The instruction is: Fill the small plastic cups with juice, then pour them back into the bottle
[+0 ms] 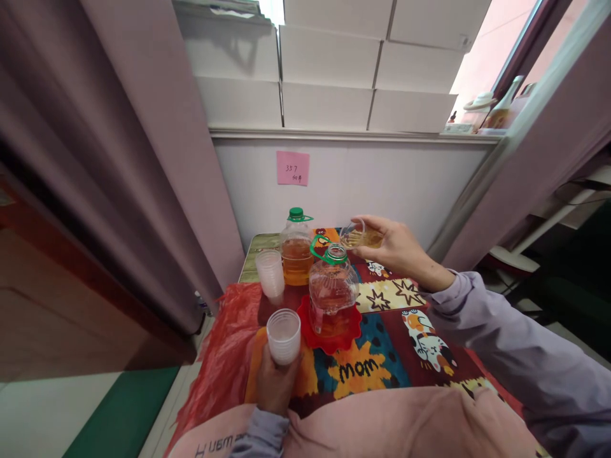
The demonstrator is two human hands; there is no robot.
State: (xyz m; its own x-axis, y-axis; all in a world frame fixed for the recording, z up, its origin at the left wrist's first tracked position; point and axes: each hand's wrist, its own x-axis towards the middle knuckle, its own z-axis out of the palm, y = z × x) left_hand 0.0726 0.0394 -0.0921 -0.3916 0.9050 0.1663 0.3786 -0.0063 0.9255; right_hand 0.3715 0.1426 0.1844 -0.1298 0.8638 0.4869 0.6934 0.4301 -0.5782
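My left hand (277, 385) is closed around the lower part of a stack of clear plastic cups (284, 334) near the table's front. Up at the right, my right hand (394, 245) grips a clear cup (354, 234), tilted towards the mouth of an uncapped oil jug (334, 289). Yellowish liquid shows in that cup. The jug has a green handle and stands on a red scalloped dish (329, 340). Behind it on the left is a second oil jug (296, 254) with its green cap on. Another stack of clear cups (270, 273) stands beside that jug.
A patterned tablecloth (372, 375) covers the table, with a crumpled red plastic sheet (214, 356) along the left edge. White boxes (329, 60) sit on the sill behind. A pink note (293, 168) is stuck to the wall. Curtains (143, 159) flank the table.
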